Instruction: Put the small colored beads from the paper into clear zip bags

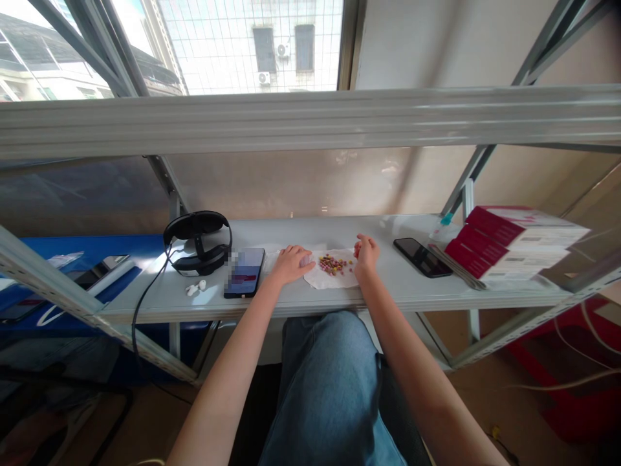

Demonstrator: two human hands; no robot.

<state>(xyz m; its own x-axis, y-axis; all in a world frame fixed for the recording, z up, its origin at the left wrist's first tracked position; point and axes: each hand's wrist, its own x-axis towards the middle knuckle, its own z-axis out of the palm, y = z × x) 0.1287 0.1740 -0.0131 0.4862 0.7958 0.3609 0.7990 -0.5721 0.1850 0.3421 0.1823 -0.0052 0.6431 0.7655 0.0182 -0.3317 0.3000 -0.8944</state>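
Note:
Small multicoloured beads or pellets [334,264] lie heaped and scattered on a white sheet of paper or tissue [323,282] on the shelf-like table. My left hand [290,264] rests at the sheet's left edge, thumb and fingers closed around a small pale pinkish thing [305,260], too small to name. To the right of the beads, my right hand [367,254] is raised slightly with its fingers curled together; whatever they pinch, if anything, is hidden. Close to my left forearm lies a phone or small tablet [245,275] with a lit screen.
Left on the table [301,228] are black headphones [201,259] with a cable and white earbuds [196,288]. A dark phone [422,257] and stacked red-and-white boxes [504,243] occupy the right. A metal beam [310,120] crosses in front, above the hands.

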